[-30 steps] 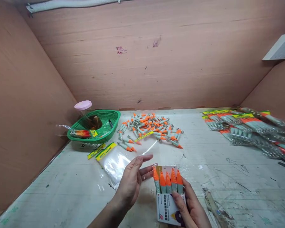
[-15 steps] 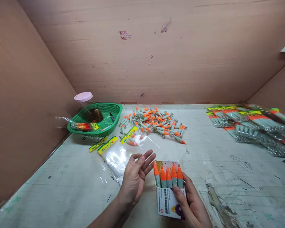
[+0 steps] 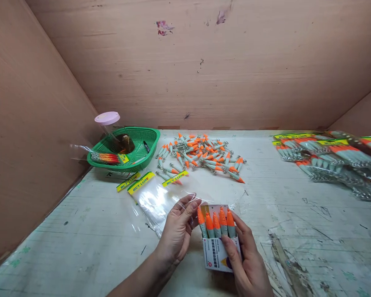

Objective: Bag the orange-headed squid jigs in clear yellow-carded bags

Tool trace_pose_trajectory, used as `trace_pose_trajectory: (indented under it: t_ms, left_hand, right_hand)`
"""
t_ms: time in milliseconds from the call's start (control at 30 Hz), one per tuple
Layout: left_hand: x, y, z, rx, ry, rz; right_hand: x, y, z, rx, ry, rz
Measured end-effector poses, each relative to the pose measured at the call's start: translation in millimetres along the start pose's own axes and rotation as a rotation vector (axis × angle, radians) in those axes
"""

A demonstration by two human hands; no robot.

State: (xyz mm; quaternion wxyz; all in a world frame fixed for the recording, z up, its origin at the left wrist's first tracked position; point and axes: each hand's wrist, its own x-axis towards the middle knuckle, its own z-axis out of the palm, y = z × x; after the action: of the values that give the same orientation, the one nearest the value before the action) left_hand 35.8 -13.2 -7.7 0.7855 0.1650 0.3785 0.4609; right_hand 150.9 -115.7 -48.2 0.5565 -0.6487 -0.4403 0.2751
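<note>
My right hand (image 3: 250, 260) grips a small white printed box (image 3: 213, 255), thumb across its front. Several squid lures (image 3: 216, 226) stand upright in it, orange tips up and pale green bodies partly hidden by the box. Just left of the box, my left hand (image 3: 177, 233) is closed, thumb against fingers, on the near edge of a clear plastic bag (image 3: 193, 187). That bag's yellow BCT LURE header (image 3: 175, 178) points away from me. Beneath and left of it lie more clear bags (image 3: 151, 202) with yellow headers.
Loose orange-and-green lures (image 3: 200, 154) with metal hooks form a pile at the back middle. A green basket (image 3: 142, 161) at back left holds a pink-lidded container (image 3: 107, 119), a marker and a packet of red-orange lures. Filled lure packs (image 3: 336, 161) are heaped at right.
My left hand's fingers have closed on the clear bag's edge, and its header has turned and shifted slightly right. The box in my right hand has moved slightly up and left.
</note>
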Motion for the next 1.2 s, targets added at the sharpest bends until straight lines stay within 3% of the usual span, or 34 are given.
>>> trace_pose_trajectory:
  t_ms: [167, 400, 633, 800, 1033, 1200]
  left_hand:
    - [-3, -2, 0.5, 0.022, -0.014, -0.011]
    - [-7, -9, 1.1, 0.096, -0.109, -0.016]
    - [-9, -5, 0.8, 0.068, -0.248, -0.055]
    - [-8, -1, 2.9, 0.018, -0.205, 0.013]
    - [-8, -2, -0.9, 0.077, -0.216, -0.050]
    - [-10, -17, -1.7, 0.088, -0.179, -0.141]
  right_hand:
    - [0, 7, -6, -0.040, 0.037, 0.025]
    - [-11, -4, 11, 0.041, 0.026, 0.104]
    - [-6, -1, 1, 0.051, -0.106, 0.016]
    - [-9, -3, 5, 0.079, -0.065, 0.048]
    - [-4, -1, -2, 0.051, -0.103, 0.036]
    - [11, -7, -11, 0.203, 0.065, 0.184]
